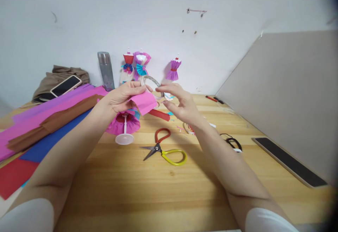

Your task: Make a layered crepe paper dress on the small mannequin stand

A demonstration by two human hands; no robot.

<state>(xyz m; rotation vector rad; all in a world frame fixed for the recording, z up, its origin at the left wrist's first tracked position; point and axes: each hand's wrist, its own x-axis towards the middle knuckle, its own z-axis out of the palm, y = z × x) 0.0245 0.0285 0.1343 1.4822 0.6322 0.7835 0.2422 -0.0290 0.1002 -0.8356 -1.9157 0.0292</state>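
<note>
My left hand (124, 94) is closed, pinching a small piece of pink crepe paper (144, 102) between thumb and fingers. A roll of clear tape (151, 79) stands on edge against those same fingers. From the other side my right hand (181, 101) has its fingertips on the roll's rim, the thumb a little lower. Under my left hand lies a small pink paper dress (112, 126) on a white stand, its round base (124, 139) facing me. Scissors (157, 147) with one red and one yellow handle lie open on the table below my hands.
Long crepe paper sheets (50, 119) lie at left, beside a phone (66, 86) on brown cloth (56, 73). A flask (105, 70) and small dressed stands (173, 69) line the wall. A red strip (160, 114), black cord (233, 143) and dark flat device (289, 161) are on the table (148, 196).
</note>
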